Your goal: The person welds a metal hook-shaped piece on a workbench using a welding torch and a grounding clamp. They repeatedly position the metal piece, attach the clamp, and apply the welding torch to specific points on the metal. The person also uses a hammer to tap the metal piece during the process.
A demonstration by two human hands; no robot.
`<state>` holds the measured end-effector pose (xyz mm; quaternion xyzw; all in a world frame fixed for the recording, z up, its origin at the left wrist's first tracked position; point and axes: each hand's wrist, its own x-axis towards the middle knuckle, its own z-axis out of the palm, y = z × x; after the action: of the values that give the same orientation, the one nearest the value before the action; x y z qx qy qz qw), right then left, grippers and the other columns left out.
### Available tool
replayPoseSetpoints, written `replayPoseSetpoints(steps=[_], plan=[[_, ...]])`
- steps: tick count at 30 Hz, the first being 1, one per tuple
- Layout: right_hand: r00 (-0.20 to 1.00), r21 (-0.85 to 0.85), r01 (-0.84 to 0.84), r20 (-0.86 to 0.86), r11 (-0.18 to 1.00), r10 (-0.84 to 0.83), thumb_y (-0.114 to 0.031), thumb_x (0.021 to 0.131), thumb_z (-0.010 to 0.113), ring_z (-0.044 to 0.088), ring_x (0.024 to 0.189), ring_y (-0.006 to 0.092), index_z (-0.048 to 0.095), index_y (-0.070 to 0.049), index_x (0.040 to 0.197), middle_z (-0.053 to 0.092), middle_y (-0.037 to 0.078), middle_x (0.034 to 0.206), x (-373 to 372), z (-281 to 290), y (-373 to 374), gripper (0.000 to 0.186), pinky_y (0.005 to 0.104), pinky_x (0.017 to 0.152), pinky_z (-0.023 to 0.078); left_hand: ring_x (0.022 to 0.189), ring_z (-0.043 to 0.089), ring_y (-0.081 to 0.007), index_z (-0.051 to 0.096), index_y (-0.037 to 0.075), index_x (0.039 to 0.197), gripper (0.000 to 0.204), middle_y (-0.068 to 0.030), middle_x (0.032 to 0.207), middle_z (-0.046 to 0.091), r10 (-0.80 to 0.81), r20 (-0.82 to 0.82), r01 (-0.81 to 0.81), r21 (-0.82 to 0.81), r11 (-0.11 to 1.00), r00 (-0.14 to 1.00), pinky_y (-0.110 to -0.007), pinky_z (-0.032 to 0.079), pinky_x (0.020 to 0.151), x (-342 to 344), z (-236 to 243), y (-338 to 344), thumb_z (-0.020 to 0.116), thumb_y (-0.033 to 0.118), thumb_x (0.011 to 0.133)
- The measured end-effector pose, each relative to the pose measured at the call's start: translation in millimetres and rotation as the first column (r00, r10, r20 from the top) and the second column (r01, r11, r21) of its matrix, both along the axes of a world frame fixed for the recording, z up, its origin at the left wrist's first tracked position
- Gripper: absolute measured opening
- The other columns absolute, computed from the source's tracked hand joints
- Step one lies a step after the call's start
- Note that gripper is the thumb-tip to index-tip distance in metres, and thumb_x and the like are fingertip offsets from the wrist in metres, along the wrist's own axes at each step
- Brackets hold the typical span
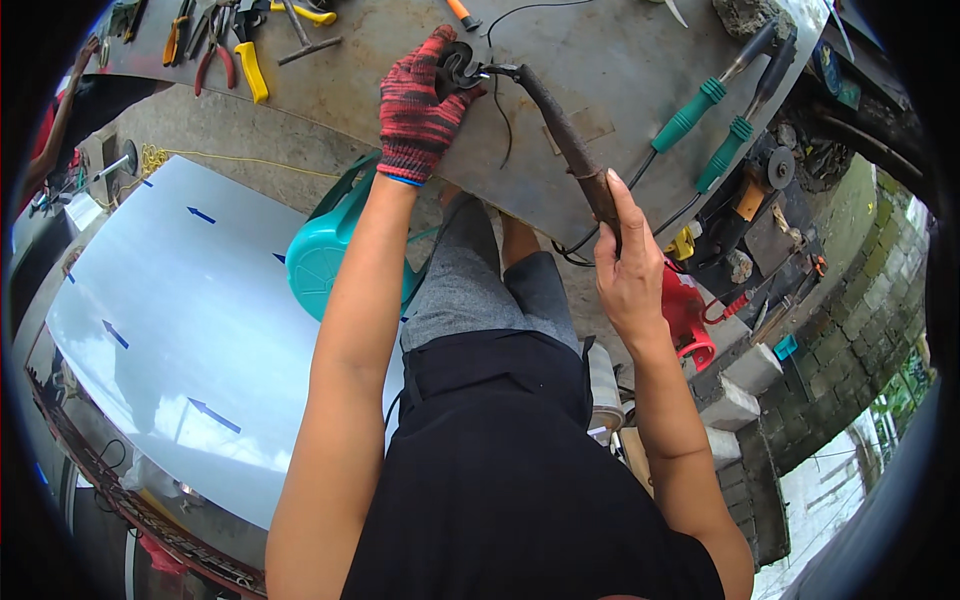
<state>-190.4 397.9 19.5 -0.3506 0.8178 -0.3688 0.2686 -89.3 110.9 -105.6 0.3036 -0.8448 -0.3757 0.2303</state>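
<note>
My left hand [424, 112], in a red and black knit glove, is closed around a dark, rounded metal piece [458, 68] above the metal worktable [400, 60]. My bare right hand [632, 262] grips the lower end of a long, dark brown rod-like tool [570, 135], its index finger laid along it. The rod slants up to the left, with a thicker sleeve near my right hand. Its thin, bent tip reaches the metal piece at my left fingers; the glove partly hides the contact. A thin black wire [507, 130] lies just beside them.
Pliers [217, 58], a yellow-handled tool [252, 75] and a T-shaped metal bar [308, 48] lie at the far left. Two green-handled corded tools [690, 115] rest at right. A teal stool [325, 255] and light-blue panel [190, 320] stand left, an angle grinder [765, 185] right.
</note>
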Motion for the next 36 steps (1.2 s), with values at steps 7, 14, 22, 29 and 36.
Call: replayPoseSetpoints(steps=[7, 14, 22, 29, 36], plan=[[0.996, -0.042, -0.004, -0.084, 0.999, 0.0, 0.012, 0.088, 0.059, 0.063, 0.08, 0.0316, 0.047, -0.014, 0.154, 0.062, 0.015, 0.097, -6, -10, -5, 0.071, 0.0427, 0.076, 0.052, 0.096, 0.068, -0.0336, 0.064, 0.013, 0.137, 0.078, -0.0127, 0.109, 0.073, 0.01, 0.105, -0.02, 0.095, 0.995, 0.994, -0.044, 0.056, 0.085, -3, 18, 3, 0.094, 0.019, 0.065], [0.996, 0.004, -0.014, -0.085, 1.0, 0.014, 0.012, 0.09, 0.058, 0.065, 0.088, 0.0324, 0.047, -0.014, 0.153, 0.062, 0.017, 0.106, -5, -10, -5, 0.069, 0.0412, 0.08, 0.052, 0.083, 0.061, -0.0182, 0.064, 0.014, 0.138, 0.073, -0.0061, 0.114, 0.073, -0.017, 0.032, 0.013, 0.112, 0.994, 0.999, -0.033, 0.053, 0.079, -5, 24, 6, 0.091, 0.011, 0.07], [0.996, 0.061, -0.049, -0.066, 0.997, 0.053, 0.011, 0.094, 0.056, 0.069, 0.114, 0.0367, 0.046, -0.01, 0.152, 0.063, 0.022, 0.136, -4, -10, -8, 0.063, 0.0403, 0.094, 0.054, 0.087, 0.062, -0.0239, 0.064, 0.018, 0.139, 0.075, -0.0085, 0.111, 0.071, -0.032, 0.104, 0.041, -0.079, 0.996, 0.994, -0.037, 0.053, 0.08, -6, 30, 6, 0.091, 0.012, 0.069], [0.993, 0.073, -0.052, -0.105, 0.996, 0.06, 0.013, 0.093, 0.056, 0.069, 0.098, 0.0319, 0.048, -0.012, 0.153, 0.066, 0.02, 0.121, -3, -12, -8, 0.065, 0.0367, 0.086, 0.054, 0.085, 0.061, -0.0256, 0.064, 0.018, 0.14, 0.074, -0.0102, 0.104, 0.07, -0.024, 0.118, 0.019, 0.045, 0.999, 0.993, -0.04, 0.052, 0.079, -6, 31, 7, 0.09, 0.017, 0.071], [0.98, 0.061, -0.091, -0.172, 0.994, 0.1, 0.013, 0.086, 0.061, 0.063, 0.088, 0.033, 0.05, -0.016, 0.153, 0.063, 0.015, 0.098, -10, -9, -10, 0.074, 0.0449, 0.08, 0.052, 0.084, 0.062, -0.028, 0.064, 0.016, 0.139, 0.074, -0.0129, 0.101, 0.07, -0.066, 0.169, 0.071, -0.023, 0.997, 0.983, -0.041, 0.053, 0.079, -3, 27, 1, 0.091, 0.023, 0.071]])
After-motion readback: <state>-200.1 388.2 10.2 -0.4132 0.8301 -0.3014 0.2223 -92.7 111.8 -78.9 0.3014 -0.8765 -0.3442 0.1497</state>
